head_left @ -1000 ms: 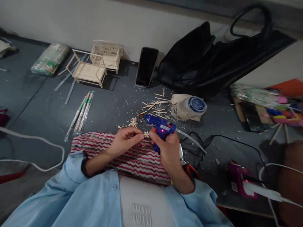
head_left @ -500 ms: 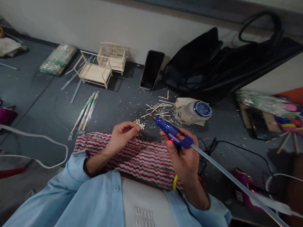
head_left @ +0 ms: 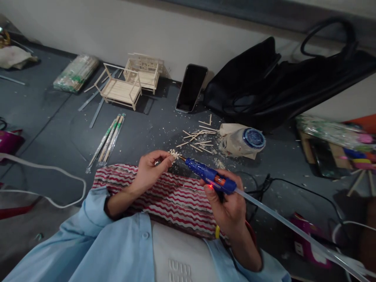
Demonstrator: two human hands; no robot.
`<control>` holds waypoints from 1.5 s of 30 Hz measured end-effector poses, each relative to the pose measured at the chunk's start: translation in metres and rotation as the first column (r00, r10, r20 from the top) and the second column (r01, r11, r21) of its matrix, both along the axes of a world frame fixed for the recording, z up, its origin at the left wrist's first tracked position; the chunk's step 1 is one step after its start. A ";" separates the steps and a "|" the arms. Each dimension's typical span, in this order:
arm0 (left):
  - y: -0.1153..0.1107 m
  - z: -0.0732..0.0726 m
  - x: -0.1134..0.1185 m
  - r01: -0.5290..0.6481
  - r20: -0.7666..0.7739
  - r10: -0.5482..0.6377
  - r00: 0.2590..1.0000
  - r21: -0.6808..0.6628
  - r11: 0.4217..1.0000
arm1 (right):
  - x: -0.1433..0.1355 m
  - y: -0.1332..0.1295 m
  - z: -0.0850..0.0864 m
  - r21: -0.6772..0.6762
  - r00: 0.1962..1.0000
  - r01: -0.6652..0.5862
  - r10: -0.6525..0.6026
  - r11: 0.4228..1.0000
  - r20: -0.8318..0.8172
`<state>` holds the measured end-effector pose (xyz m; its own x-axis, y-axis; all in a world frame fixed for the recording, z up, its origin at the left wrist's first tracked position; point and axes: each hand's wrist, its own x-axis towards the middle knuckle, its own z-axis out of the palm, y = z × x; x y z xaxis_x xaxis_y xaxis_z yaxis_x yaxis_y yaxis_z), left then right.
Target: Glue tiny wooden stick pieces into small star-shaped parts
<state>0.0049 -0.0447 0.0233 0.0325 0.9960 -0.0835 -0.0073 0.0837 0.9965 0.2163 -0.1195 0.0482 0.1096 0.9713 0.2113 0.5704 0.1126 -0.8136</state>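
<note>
My left hand (head_left: 155,167) pinches a small flower-like piece of pale wooden bits (head_left: 175,154) between thumb and fingertips. Wrapped in my right hand (head_left: 227,199) is a blue hot glue gun (head_left: 202,169) with a red light glowing on it. Its nozzle points left and meets or nearly meets the right side of the small wooden piece; I cannot tell if they touch. A long clear glue stick (head_left: 273,213) runs out of the gun's back toward the lower right. Short wooden sticks (head_left: 202,135) and crumbs lie just beyond the nozzle.
Miniature stick furniture (head_left: 122,89) stands by the wall beside a leaning phone (head_left: 191,88). Wrapped stick bundles (head_left: 108,139) lie at left. A blue-lidded jar (head_left: 242,141), a black bag (head_left: 264,86) and black cables (head_left: 266,184) occupy the right. Striped cloth (head_left: 173,196) covers the near edge.
My right hand has brought the glue gun left and down, so its nozzle is now at the small wooden piece. My left hand has stayed nearly still.
</note>
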 end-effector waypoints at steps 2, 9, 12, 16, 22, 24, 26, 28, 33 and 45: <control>0.000 0.001 0.000 -0.001 -0.007 0.001 1.000 0.007 1.000 | -0.001 0.000 0.001 0.007 0.999 -0.022 0.021 1.000 0.036; 0.000 0.002 0.000 0.005 -0.039 -0.003 0.999 0.036 0.999 | -0.002 0.003 0.004 0.048 0.995 -0.044 0.039 0.998 0.096; 0.000 0.001 0.000 0.009 -0.049 -0.007 0.999 0.041 0.999 | -0.003 0.004 0.004 0.074 0.992 -0.049 0.039 0.996 0.122; 0.000 0.000 0.000 0.008 -0.057 -0.005 0.998 0.055 0.998 | -0.003 0.004 0.006 0.079 0.987 -0.054 0.041 0.995 0.157; -0.001 -0.001 -0.001 0.027 -0.138 -0.011 0.990 0.112 0.993 | -0.002 0.006 0.003 0.115 0.985 -0.068 0.048 0.991 0.169; -0.001 -0.001 -0.001 0.027 -0.165 -0.003 0.986 0.141 0.990 | -0.001 0.006 0.002 0.118 0.984 -0.072 0.051 0.990 0.169; -0.001 -0.002 -0.001 0.029 -0.192 0.005 0.981 0.175 0.984 | -0.002 0.006 0.003 0.118 0.983 -0.072 0.051 0.990 0.174; -0.001 -0.002 -0.001 0.032 -0.223 0.017 0.975 0.216 0.976 | -0.002 0.005 0.004 0.114 0.983 -0.073 0.052 0.991 0.176; -0.001 -0.001 -0.002 0.052 -0.291 0.046 0.956 0.320 0.946 | -0.003 0.005 0.007 0.110 0.981 -0.082 0.061 0.991 0.185; -0.001 -0.001 -0.002 0.056 -0.306 0.063 0.950 0.364 0.930 | -0.003 0.007 0.006 0.125 0.983 -0.061 0.038 0.990 0.182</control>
<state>0.0031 -0.0457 0.0219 0.0611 0.9582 0.2794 0.3044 -0.2844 0.9091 0.2137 -0.1123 0.0538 0.0112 0.9375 0.3477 0.6960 0.2423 -0.6759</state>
